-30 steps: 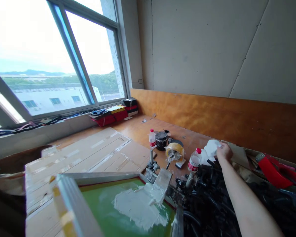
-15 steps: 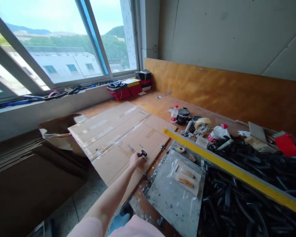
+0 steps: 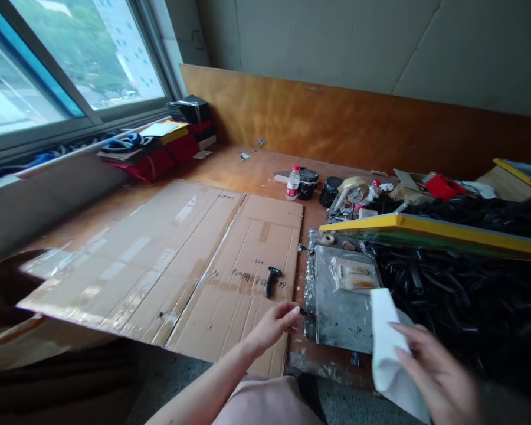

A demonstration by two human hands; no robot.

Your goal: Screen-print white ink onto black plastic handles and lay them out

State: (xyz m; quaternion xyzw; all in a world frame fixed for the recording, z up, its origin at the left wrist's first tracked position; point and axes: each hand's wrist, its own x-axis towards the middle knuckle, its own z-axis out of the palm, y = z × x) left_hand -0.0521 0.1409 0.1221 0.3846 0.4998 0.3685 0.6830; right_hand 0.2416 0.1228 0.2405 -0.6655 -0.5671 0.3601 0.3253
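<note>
On the cardboard sheet (image 3: 230, 260) lies a black curved handle-like piece (image 3: 271, 282) with a small pale mark on its head. My left hand (image 3: 277, 324) is just below it, at the cardboard's right edge, its thumb and fingers drawn together. Whether they grip anything is unclear; a small dark fitting (image 3: 304, 311) shows by the fingertips. A white cloth or sheet of paper (image 3: 384, 348) hangs from my right hand (image 3: 442, 366), which is pinched on it and blurred. Left of it is a stained grey board (image 3: 336, 319).
A yellow-edged frame (image 3: 398, 222) is tilted over a heap of black curved pieces (image 3: 451, 295). Behind stand a red-capped bottle (image 3: 293, 183), black tubs (image 3: 308, 184) and a tape roll (image 3: 354, 192). A plastic-wrapped packet (image 3: 354, 274) lies on the board.
My left hand has let go of the black piece, which now rests on the cardboard, and moved right. My right hand has come into view with the white cloth or paper. The view has turned right.
</note>
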